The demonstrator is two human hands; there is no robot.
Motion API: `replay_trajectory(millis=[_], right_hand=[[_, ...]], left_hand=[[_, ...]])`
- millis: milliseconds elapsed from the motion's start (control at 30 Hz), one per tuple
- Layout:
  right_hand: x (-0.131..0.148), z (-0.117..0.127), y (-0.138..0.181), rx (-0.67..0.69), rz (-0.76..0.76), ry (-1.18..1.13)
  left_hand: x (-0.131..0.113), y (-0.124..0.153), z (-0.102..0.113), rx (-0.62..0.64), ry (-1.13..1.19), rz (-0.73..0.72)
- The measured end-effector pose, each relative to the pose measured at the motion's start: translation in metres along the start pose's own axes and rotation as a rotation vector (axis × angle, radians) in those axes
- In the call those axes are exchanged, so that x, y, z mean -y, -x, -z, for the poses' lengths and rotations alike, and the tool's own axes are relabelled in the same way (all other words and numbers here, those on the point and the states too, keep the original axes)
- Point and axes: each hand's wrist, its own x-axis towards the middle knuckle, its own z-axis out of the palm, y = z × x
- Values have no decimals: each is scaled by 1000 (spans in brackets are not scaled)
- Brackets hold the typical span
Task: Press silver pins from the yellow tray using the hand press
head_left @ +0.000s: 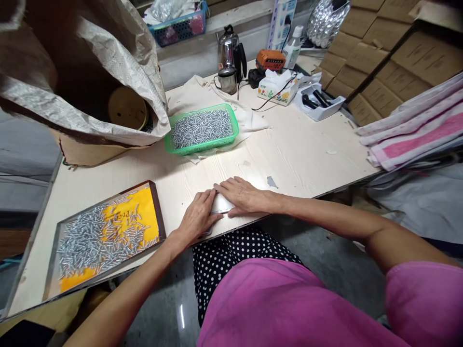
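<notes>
My left hand (197, 215) and my right hand (241, 194) lie together at the near edge of the pale wooden table (296, 154). Between them sits a small flat whitish packet (221, 205), partly hidden under both palms. The right hand's fingers are stretched out flat over it. The left hand's fingers curl against its left edge. To the left, a shallow yellow-bottomed tray (108, 231) holds several small silver metal pieces. Further back, a green plastic basket (201, 129) is full of the same silver pieces.
A large open sack (83, 72) with a yellowish roll inside stands at the back left. A kettle (228, 50), metal cup (227, 79), tissue box (278, 86) and white tray with black tools (318, 102) line the far edge. Cardboard boxes and folded striped cloth (412, 130) are at right.
</notes>
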Motion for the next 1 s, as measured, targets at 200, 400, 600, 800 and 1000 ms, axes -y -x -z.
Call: replay_trajectory(millis=[200,400,600,800,1000], right_hand=[[-4,-2,-1,-8,-72,122],[-6,-21,-8,-2,27,120],[-27,-10,-10,-45,36,-3],[-52,8,-24,-28,-30,-65],[-49,8,-59,-65,-110,53]], left_hand=[[-2,-5,2,27,-82,37],[-9,-5,-1,-33,-6,88],[-9,-1,-8,-88,-60,138],[-53,29,-45,-273,-47,59],[-80,35,-58,-200,36,40]])
